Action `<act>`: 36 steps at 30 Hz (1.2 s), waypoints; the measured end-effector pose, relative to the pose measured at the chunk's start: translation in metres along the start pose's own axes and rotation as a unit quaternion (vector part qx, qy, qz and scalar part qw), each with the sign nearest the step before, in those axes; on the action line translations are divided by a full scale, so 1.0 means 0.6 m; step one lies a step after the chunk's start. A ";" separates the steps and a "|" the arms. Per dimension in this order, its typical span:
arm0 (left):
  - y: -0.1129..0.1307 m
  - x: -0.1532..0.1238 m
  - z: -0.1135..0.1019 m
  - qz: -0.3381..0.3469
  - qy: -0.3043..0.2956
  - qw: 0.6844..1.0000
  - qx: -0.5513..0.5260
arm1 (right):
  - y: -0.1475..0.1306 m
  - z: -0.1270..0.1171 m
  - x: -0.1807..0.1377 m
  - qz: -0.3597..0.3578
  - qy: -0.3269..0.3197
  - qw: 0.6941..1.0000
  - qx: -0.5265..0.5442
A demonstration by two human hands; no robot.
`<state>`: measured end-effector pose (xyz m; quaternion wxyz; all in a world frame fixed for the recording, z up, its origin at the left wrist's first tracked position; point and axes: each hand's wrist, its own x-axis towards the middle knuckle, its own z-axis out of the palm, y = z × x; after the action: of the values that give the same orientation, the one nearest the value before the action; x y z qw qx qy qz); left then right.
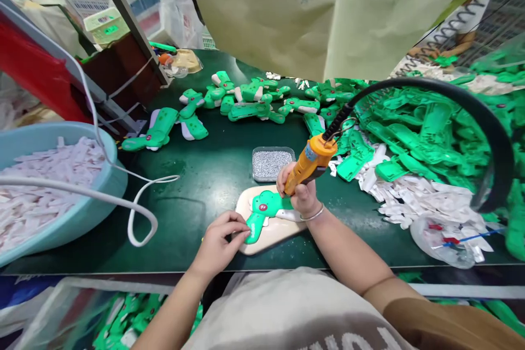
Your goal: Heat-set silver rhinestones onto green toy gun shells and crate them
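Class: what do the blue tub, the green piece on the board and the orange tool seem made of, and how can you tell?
Tub: probably satin plastic; the wall is smooth and evenly coloured.
Piece: likely hard plastic, slightly shiny; its rounded forms look moulded.
Tool: casing seems smooth plastic, judging by its even orange shell; its inside is hidden.

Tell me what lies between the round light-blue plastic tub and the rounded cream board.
Head view: looped white cable nearest the tub, then green tabletop, then the left hand at the board.
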<state>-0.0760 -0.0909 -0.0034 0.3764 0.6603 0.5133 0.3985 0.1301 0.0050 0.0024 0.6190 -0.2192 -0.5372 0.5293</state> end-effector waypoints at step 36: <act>-0.025 0.042 0.035 0.040 -0.041 0.993 0.102 | -0.038 0.035 -0.014 -0.007 -0.036 0.998 0.054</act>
<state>-0.0584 -0.0651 -0.0220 0.3120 0.7310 0.5083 0.3316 0.1223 -0.0164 0.0249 0.6134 -0.1627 -0.5317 0.5608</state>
